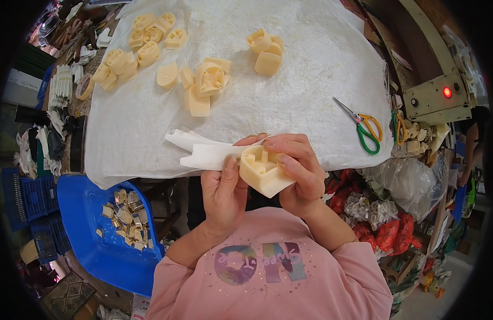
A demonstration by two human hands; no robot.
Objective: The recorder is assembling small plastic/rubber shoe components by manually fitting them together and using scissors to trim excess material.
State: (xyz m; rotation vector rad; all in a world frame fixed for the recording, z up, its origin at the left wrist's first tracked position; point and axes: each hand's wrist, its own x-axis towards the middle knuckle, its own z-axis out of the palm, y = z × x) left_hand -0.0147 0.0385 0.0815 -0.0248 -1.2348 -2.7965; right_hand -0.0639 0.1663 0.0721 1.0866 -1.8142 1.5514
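Close in front of my body, my right hand (pixel 295 160) grips a cream moulded piece (pixel 267 169), hollow and rounded with ribs inside. My left hand (pixel 224 189) is closed, its thumb pressing on a white strip (pixel 208 154) at the left side of that piece. Two notched ends of white material stick out to the left; whether they belong to one piece I cannot tell. Some fingers of both hands are hidden behind the moulded piece. More cream moulded pieces (pixel 209 78) lie in loose clusters farther back on the white-covered table (pixel 300 90).
Scissors (pixel 365 128) with green and yellow handles lie at the table's right. A blue tub (pixel 86 234) with shiny gold-coloured pieces stands at lower left. A machine panel (pixel 436 98) with a lit red lamp is at right, above plastic bags and red bundles (pixel 396 234).
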